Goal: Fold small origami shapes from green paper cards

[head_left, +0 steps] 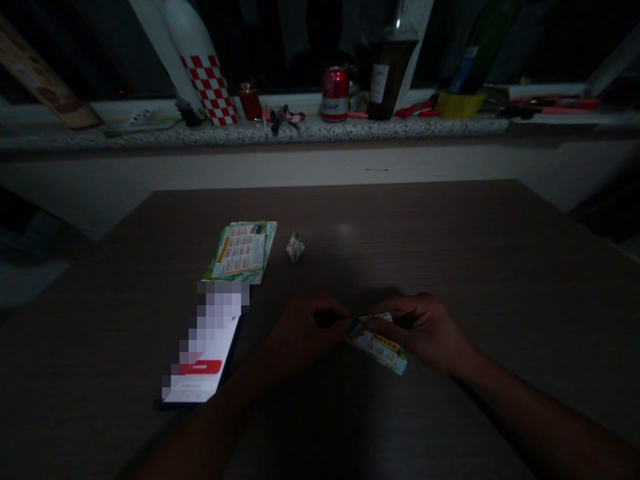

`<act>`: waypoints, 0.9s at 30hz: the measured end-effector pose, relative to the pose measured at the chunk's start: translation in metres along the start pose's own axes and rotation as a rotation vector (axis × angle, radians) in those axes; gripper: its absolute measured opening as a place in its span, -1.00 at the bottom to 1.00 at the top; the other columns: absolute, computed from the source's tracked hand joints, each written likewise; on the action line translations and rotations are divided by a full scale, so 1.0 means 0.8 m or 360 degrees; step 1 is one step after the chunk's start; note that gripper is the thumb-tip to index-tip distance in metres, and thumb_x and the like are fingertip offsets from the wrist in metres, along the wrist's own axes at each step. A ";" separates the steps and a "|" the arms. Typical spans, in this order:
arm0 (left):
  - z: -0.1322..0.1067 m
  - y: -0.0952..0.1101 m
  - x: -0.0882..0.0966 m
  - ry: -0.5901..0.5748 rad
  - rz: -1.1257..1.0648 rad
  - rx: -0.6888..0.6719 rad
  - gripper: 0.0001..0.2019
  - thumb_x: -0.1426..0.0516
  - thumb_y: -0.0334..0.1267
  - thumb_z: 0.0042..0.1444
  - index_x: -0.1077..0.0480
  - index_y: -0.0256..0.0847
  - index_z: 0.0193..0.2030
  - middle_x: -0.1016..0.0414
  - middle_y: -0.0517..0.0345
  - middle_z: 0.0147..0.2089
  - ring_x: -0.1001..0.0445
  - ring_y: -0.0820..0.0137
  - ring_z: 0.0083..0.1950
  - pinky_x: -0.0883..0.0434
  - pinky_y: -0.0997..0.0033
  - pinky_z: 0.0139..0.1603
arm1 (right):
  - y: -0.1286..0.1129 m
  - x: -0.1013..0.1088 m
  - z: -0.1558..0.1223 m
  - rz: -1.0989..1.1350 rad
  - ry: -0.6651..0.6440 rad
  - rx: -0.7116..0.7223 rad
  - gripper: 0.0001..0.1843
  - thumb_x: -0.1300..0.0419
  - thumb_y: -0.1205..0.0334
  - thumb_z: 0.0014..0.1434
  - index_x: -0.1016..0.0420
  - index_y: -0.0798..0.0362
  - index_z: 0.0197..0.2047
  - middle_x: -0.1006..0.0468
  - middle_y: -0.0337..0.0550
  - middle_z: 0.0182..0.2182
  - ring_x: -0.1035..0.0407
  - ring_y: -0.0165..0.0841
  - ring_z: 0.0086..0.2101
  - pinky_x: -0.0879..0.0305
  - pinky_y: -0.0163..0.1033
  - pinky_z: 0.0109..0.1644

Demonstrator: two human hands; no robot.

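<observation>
Between my two hands is a folded calendar card (379,347), white and green with yellow and red print, held above the table. My left hand (315,328) pinches its upper left corner between thumb and fingers. My right hand (425,330) grips its upper edge, thumb in front and fingers behind. The card's lower part hangs down to the right. A small folded paper piece (295,247) with points stands farther back on the table. To its left lies a stack of similar calendar cards (241,252).
A lit phone (205,360), partly pixelated, lies left of my left forearm on the brown table (440,233). Behind, a granite windowsill (280,137) carries a red-checked white bottle (207,80), a red can (335,93), a dark bottle (387,80) and a yellow holder (460,105).
</observation>
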State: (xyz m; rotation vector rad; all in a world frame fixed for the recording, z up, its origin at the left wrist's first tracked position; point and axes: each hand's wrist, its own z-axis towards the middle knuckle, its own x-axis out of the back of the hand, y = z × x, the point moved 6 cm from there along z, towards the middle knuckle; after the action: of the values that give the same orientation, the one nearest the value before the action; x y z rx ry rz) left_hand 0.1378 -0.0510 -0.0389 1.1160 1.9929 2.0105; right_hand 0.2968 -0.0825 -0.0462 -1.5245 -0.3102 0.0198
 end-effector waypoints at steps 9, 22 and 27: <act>-0.003 0.025 -0.004 0.0029 0.0582 -0.0388 -0.89 -0.13 -0.37 0.06 -0.50 -0.23 -0.34 -0.47 0.17 -0.39 -0.40 0.44 -0.34 -0.26 0.48 -0.32 | -0.013 -0.002 -0.001 -0.0388 -0.0048 0.0248 -0.87 -0.26 0.24 0.12 -0.63 0.09 -0.33 -0.60 -0.20 -0.53 -0.40 -0.48 -0.57 -0.28 -0.42 -0.55; -0.003 0.014 -0.008 -0.0024 0.0343 -0.0118 -0.84 -0.08 -0.40 0.06 -0.50 -0.22 -0.32 -0.53 0.21 -0.36 -0.45 0.44 -0.33 -0.29 0.50 -0.32 | -0.014 0.000 -0.002 -0.0498 -0.0074 0.0313 -0.84 -0.23 0.19 0.16 -0.62 0.04 -0.28 -0.64 -0.20 -0.46 -0.47 -0.44 -0.50 -0.34 -0.40 -0.45; -0.002 0.011 -0.007 -0.0086 0.0331 -0.0030 -0.83 -0.09 -0.39 0.08 -0.52 -0.23 -0.32 -0.56 0.19 -0.36 -0.48 0.42 -0.33 -0.30 0.49 -0.33 | 0.000 0.000 0.004 -0.0513 -0.0121 0.0236 -0.78 -0.22 0.11 0.17 -0.61 0.05 -0.25 -0.59 -0.21 -0.50 -0.41 -0.45 -0.53 -0.28 -0.39 -0.51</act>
State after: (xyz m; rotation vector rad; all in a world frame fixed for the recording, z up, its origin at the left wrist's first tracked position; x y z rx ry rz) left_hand 0.1446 -0.0562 -0.0333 1.4100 1.8979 2.0637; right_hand 0.2959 -0.0794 -0.0465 -1.3147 -0.5995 -0.1511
